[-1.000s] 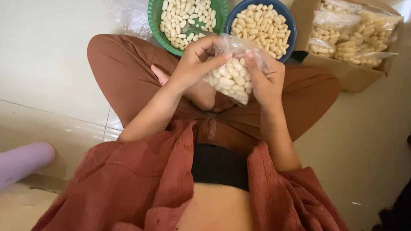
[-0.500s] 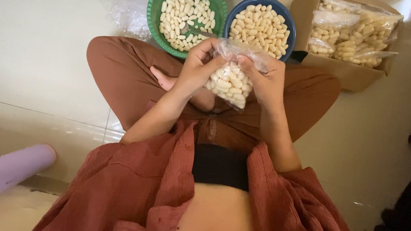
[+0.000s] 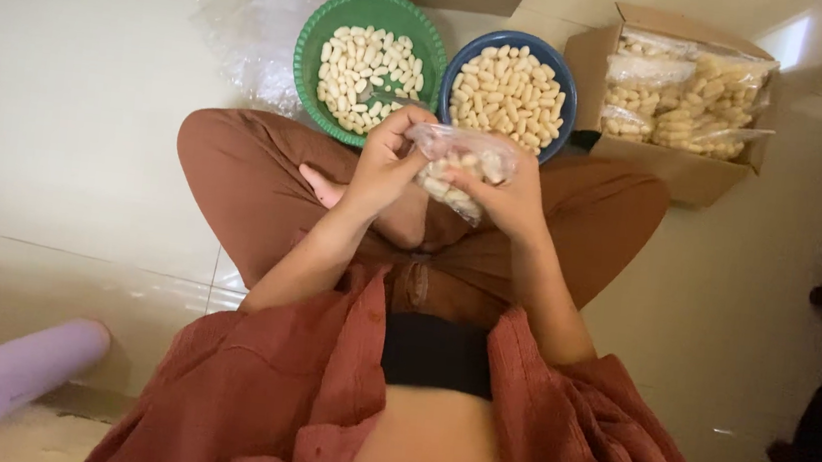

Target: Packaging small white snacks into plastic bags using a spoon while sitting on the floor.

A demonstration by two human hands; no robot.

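Pale floor (image 3: pixel 59 127) underneath; left hand (image 3: pixel 382 163) and right hand (image 3: pixel 505 195) both pinch a crinkled clear bag (image 3: pixel 458 160) of pale oval pieces.

A clear bag (image 3: pixel 459 170) of pale pieces sits between both hands over the lap. At upper right, an open brown box (image 3: pixel 673 166) holds more filled clear bags (image 3: pixel 679 106).
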